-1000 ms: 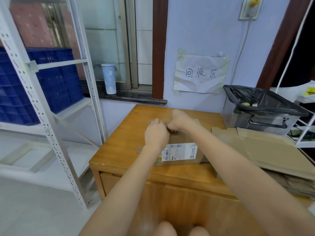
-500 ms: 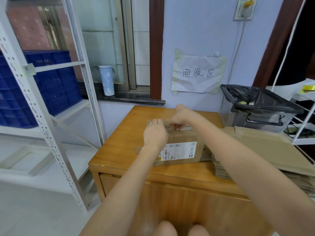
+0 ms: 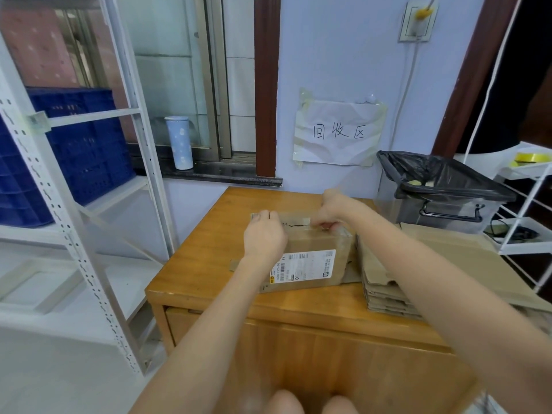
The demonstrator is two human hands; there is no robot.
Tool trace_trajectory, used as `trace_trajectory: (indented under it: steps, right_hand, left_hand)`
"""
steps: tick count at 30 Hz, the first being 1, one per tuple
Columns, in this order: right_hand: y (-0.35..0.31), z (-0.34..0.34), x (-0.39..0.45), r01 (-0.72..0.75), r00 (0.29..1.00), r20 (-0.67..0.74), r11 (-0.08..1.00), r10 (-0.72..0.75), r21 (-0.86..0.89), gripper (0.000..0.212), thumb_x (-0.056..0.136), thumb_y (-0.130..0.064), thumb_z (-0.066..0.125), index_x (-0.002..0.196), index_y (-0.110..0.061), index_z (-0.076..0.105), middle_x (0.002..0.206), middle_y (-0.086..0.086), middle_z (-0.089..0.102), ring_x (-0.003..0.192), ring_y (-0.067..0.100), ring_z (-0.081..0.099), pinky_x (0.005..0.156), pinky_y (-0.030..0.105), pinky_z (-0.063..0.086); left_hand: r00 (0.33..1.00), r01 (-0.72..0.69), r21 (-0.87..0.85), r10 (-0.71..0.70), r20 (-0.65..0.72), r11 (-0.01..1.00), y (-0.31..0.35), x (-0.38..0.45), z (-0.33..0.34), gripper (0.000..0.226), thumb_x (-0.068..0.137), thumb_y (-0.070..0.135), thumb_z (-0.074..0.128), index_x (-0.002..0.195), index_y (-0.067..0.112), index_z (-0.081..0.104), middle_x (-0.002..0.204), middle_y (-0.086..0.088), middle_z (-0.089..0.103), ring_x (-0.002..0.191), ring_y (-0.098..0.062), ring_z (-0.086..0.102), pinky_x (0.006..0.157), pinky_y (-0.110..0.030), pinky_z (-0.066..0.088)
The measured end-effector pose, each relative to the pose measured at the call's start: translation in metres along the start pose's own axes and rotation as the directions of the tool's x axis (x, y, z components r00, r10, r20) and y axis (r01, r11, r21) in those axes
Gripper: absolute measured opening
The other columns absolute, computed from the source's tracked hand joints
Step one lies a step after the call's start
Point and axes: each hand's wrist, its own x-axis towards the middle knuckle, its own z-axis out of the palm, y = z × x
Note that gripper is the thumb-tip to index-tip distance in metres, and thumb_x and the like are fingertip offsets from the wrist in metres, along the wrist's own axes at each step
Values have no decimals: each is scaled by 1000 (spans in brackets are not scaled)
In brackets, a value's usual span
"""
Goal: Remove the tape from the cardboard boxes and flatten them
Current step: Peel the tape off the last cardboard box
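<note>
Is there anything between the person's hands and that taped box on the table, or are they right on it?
Nothing visible stands between them. The left hand rests on top of the cardboard box, and the right hand pinches the tape along its top seam. The stack of flattened cardboard lies beside the box, on its right, out of the way.

A brown cardboard box [image 3: 310, 258] lies on a wooden cabinet [image 3: 209, 249], with a stack of flattened cardboard [image 3: 385, 285] just right of it, a black-lined metal bin [image 3: 442, 198] far right, and a white metal shelving rack [image 3: 74, 204] left.
</note>
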Motion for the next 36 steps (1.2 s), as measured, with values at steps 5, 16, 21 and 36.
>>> trace_trajectory:
  steps: [5, 16, 21, 36]
  right_hand:
    - [0, -3, -8, -37, 999, 39, 999, 38, -32, 38, 79, -28, 78, 76, -11, 44, 64, 4, 56, 55, 17, 49, 56, 27, 45]
    - [-3, 14, -9, 120, 989, -83, 990, -126, -73, 24, 84, -31, 65, 80, -11, 54, 83, 7, 64, 83, 23, 64, 75, 34, 51]
    - [-11, 13, -6, 103, 994, -40, 995, -104, -5, 22, 91, -18, 57, 72, -9, 50, 81, 9, 67, 77, 24, 62, 70, 29, 47]
    - [-15, 2, -11, 9, 1000, 27, 992, -12, 124, 16, 89, -9, 57, 76, -4, 48, 62, 10, 58, 40, 12, 53, 39, 17, 41]
  left_hand:
    - [1000, -2, -2, 2, -16, 1000, 0, 1, -1, 27, 100, 12, 33, 118, 4, 52, 123, -12, 55, 114, -25, 50, 89, -28, 38]
    - [997, -33, 30, 35, -72, 999, -2, 0, 4, 25, 99, 12, 34, 112, 4, 54, 116, -11, 57, 106, -26, 54, 80, -26, 37]
    - [996, -41, 37, 43, -72, 998, -1, -1, 3, 25, 99, 13, 34, 113, 4, 53, 117, -11, 56, 107, -25, 53, 79, -26, 37]
    - [994, -42, 39, 46, -99, 998, -2, 1, 7, 24, 99, 12, 35, 114, 4, 53, 117, -12, 57, 110, -27, 54, 87, -28, 38]
